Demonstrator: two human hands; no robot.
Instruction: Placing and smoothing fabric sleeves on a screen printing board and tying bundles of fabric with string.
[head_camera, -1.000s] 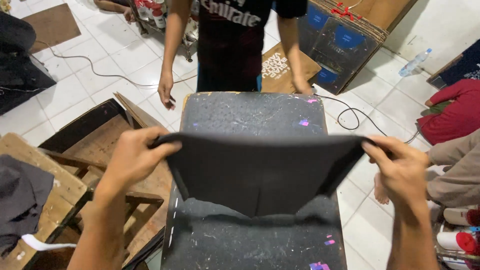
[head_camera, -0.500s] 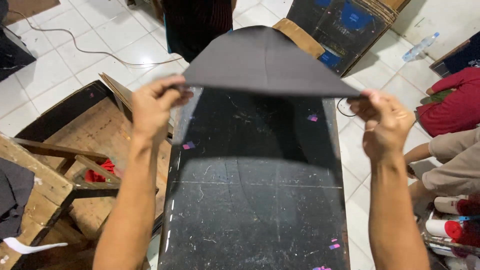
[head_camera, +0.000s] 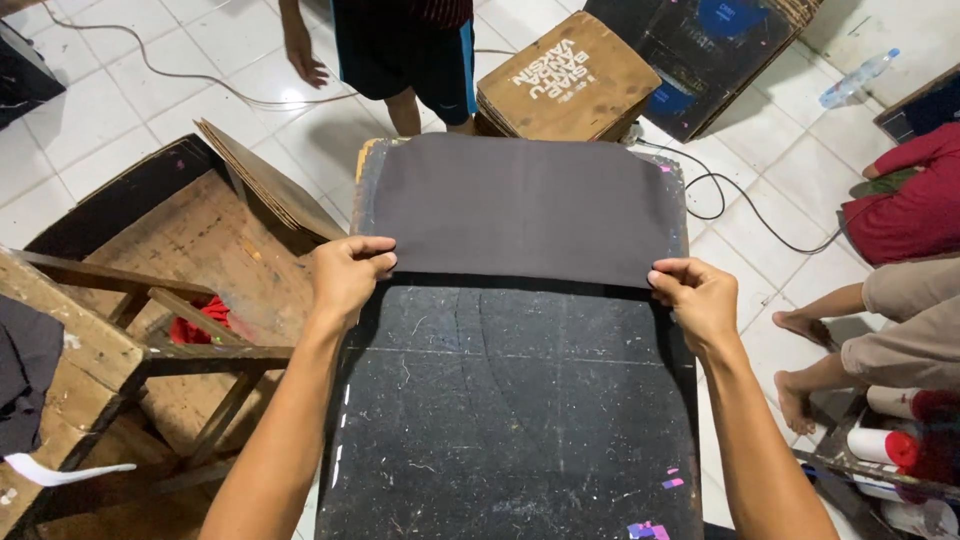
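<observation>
A: Hands first. Left hand (head_camera: 347, 275), at centre left of the frame, is closed in a pinch on the near left corner of the dark grey fabric sheet (head_camera: 520, 208); right hand (head_camera: 697, 298), at centre right, is pinched shut on the near right corner.

B: And the sheet itself?

A: It lies flat across the far half of the black work board (head_camera: 510, 420), in the upper middle of the frame, its near edge held taut between the two pinches. The near half of the board is bare, scratched, and dotted with small coloured scraps.

B: Likely faults from here?

A: Uneven tension between the pinches would probably skew the sheet or raise a crease along the middle. The far corners sit close to the board's rim, so a push forward could slide them over the edge. Loose scraps might cling to the underside.

B: Surroundings?

A: A standing person's legs (head_camera: 420, 60) at the top, just beyond the board; a stack of brown cardboard (head_camera: 565, 78) beside them; a wooden frame (head_camera: 130, 330) at left; a seated person's feet (head_camera: 800, 360) at right.
</observation>
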